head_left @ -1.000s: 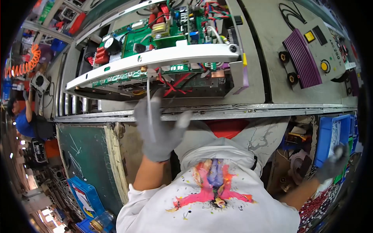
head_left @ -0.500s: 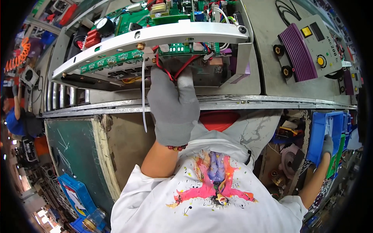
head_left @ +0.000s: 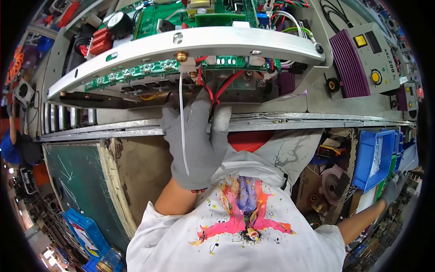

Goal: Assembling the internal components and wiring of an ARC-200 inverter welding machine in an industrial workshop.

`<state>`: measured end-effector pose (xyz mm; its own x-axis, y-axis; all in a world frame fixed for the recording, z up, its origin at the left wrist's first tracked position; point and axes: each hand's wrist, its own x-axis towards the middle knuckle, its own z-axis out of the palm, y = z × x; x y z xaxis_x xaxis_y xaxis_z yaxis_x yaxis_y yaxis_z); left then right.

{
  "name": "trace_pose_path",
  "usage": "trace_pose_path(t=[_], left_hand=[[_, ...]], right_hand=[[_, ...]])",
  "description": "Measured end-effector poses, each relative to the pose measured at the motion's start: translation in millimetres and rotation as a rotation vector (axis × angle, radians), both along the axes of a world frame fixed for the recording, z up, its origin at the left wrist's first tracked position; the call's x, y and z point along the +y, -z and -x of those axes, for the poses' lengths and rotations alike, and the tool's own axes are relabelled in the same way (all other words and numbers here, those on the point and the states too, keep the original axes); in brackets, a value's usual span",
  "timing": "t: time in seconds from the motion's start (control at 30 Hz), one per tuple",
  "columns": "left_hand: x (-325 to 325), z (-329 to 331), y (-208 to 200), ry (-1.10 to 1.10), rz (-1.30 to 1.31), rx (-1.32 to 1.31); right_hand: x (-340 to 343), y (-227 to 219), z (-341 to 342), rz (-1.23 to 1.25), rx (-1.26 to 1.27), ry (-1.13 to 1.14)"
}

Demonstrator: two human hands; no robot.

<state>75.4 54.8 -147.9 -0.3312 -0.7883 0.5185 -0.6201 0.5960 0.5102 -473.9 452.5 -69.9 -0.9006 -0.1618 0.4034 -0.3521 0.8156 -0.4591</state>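
Note:
My left hand [head_left: 195,140], in a grey glove, is closed on a pair of red and black wires [head_left: 213,100]. These wires come down out of an opened welding machine chassis [head_left: 181,43] with green circuit boards. A white cable tie [head_left: 183,131] hangs from the frame and passes in front of the glove. Far to the right, my gloved right hand [head_left: 393,188] reaches past a blue bin [head_left: 375,154]. Its fingers are at the lower edge of a clear, whitish plastic piece [head_left: 409,158], perhaps a bag; their grip is too small and blurred to tell.
A purple and grey welding machine [head_left: 362,61] stands right of the chassis on the bench. Metal rollers [head_left: 70,115] lie at the left. Below the bench are a green board [head_left: 81,181] and a small fan [head_left: 335,185]. Another person in blue [head_left: 13,145] is at far left.
My left hand has drawn back from the chassis, still on the wires. My right hand has moved from the blue bin's edge outward to the right. The view has shifted slightly.

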Motion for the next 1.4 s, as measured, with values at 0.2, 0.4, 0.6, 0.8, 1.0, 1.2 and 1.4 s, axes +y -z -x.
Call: trace_pose_path(t=[0.2,0.4,0.6,0.8,1.0,1.2,1.4], left_hand=[[6.8,16.2,4.2,0.026,-0.307,0.335],[1.1,24.8,5.6,0.234,-0.579,0.881],[5.9,17.9,12.9,0.258,-0.581,0.86],[1.9,20.1,11.2,0.09,-0.533,0.87],[-2.8,11.2,-4.3,0.208,-0.882,0.963],[13.4,23.0,3.0,-0.109,-0.162,0.389],[17.9,8.7,30.6,-0.059,0.285,0.518]], right_hand=[[-218.7,35.7,-284.0,0.449,-0.225,-1.086],[-304.2,58.3,-360.5,0.166,-0.308,-1.263],[-334.7,61.0,-377.1,0.257,-0.272,-1.382],[-360.2,60.1,-397.6,0.388,-0.77,-1.436],[-368.4,58.0,-393.1,0.247,-0.171,-1.584],[-364.4,68.7,-403.3,0.335,-0.454,-1.45],[-357.1,71.9,-403.6,0.405,-0.038,-1.374]])
